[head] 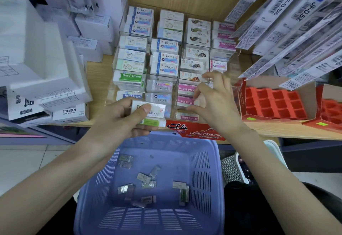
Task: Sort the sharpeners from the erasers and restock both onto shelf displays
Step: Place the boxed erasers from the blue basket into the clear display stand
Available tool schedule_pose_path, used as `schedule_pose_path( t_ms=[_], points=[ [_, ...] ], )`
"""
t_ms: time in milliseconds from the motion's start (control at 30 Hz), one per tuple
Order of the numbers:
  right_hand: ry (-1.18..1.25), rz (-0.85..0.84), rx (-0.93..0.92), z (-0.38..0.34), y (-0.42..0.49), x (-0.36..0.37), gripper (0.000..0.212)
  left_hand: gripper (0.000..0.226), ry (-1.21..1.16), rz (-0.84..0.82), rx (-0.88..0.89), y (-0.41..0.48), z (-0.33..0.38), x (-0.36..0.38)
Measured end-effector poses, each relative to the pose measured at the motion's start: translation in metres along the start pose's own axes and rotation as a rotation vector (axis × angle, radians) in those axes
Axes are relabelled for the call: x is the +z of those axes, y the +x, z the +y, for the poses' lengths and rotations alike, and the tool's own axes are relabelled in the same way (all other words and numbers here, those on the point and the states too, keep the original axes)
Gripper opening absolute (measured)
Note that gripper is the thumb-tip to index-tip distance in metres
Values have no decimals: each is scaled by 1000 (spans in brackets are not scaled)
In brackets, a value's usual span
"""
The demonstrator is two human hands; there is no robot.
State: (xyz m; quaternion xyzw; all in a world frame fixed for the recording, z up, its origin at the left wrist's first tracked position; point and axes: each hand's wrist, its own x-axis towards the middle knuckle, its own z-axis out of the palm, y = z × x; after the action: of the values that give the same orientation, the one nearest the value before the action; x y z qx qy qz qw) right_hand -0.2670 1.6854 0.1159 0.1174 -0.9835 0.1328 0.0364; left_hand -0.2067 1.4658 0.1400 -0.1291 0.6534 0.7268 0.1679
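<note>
Standing at a wooden shelf (96, 64) in a stationery shop, a person restocked erasers, seen from a head-worn camera looking down. The left hand (120, 118) was clamped round a small stack of erasers (153, 112), thumb on top of a white one with a green-sleeved one beneath, held close to the shelf edge, probably as a ready supply for the other hand. The right hand (216, 101) hovered over the front right of a clear tiered display (234, 62), its fingers curled together; it appeared to pinch a pale eraser (199, 102), though blur made that uncertain. It sat just beside the column of pink "Hard Eraser" packs (186, 88), likely the slot being filled, since the display grouped erasers by design. Below the shelf, between both forearms, a purple slotted basket (209, 160) held the small silvery sharpeners (143, 177), scattered across its floor and not yet shelved. Red compartment trays (273, 101) stood to the right of the display, perhaps meant for them.
</note>
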Motion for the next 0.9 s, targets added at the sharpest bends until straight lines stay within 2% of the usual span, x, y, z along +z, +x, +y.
schedule_pose_path(
  t_ms=[133, 200, 267, 333, 400, 467, 567, 667, 767, 800, 900],
  points=[
    [395, -25, -22, -14, -5, -39, 13, 52, -70, -13, -6, -1, -1, -1],
    [731, -146, -40, -33, -16, -48, 15, 48, -91, -5, -7, -2, 1, 2],
    [939, -267, -42, -50, -24, -42, 26, 32, -113, 1, -5, -1, 2, 5],
    [1013, -273, -30, -59, -26, -32, 33, 24, -145, 4, -16, 0, 4, 7],
    [1084, -249, 9, -61, -24, -31, 36, 31, -192, -2, -46, 1, 7, 7],
    [1182, -275, 73, -60, -24, -34, 30, 37, -217, -23, -63, 1, 11, 7],
    [1222, -274, 180, -61, -27, -28, 21, 27, -219, -46, -34, 0, 12, 11],
    [1237, -192, 256, -63, -27, -23, 20, 42, -169, -21, -18, 3, 12, 16],
    [1321, -118, 346, -61, -26, -26, 19, 28, -81, -3, -9, 5, 7, 16],
    [1340, -102, 369, -59, -26, -26, 20, 32, -45, -10, -6, 6, 5, 14],
    [1351, -111, 355, -54, -25, -24, 21, 23, 46, -23, 19, 6, 2, 10]
  ],
)
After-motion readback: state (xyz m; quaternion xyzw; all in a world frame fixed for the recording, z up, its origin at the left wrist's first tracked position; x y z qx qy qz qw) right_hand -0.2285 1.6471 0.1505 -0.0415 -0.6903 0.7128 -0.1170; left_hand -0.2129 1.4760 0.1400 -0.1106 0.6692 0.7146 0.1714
